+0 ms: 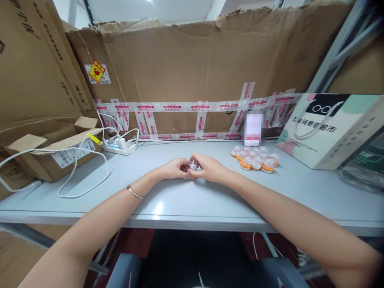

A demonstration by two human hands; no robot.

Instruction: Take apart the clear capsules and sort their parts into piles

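Note:
Between my two hands, just above the middle of the table (180, 200), is a small clear plastic case (193, 164) with a whitish figure on it. My left hand (175, 168) has its fingers curled around the case's left side. From the right, my right hand (207, 167) pinches the same case with thumb and fingers. The fingers hide its lower part. Off to the right of my right hand sits a group of several similar clear-topped cases (255, 157) with orange and white bases.
Behind the cases a phone (253, 128) stands upright, its screen blurred. A paper bag (327, 132) is at right, near a clear plastic container (367, 160). At left are an open cardboard box (48, 160), a power strip (120, 148) and a looped white cable (81, 195). Large cardboard (180, 60) walls the back.

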